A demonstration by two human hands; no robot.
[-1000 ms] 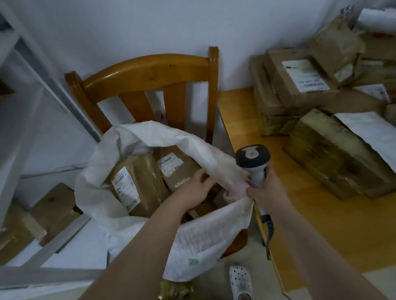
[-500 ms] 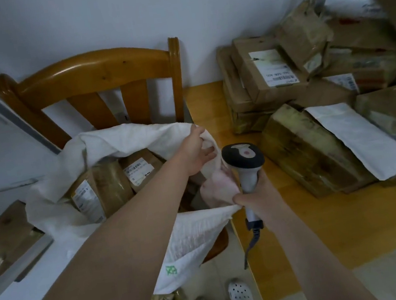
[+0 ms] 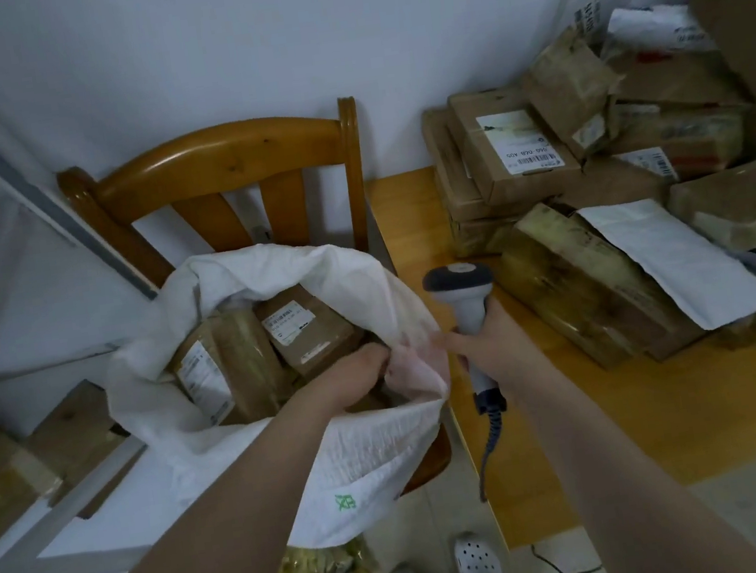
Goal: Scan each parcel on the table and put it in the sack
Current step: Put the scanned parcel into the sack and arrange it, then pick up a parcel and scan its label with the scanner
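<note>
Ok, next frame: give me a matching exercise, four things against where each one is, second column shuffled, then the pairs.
1 scanner
2 sack
3 white mailer
4 box beside the left hand

A inside the sack
B in the right hand
C on the wooden chair
D on a brown parcel on the table

Pairs: 1-B, 2-C, 3-D, 4-A

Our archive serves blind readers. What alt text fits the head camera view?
A person's left hand grips the rim of a white sack that sits on a wooden chair and holds brown parcels, while the right hand holds a handheld scanner beside it. More parcels are heaped on the wooden table to the right.
</note>
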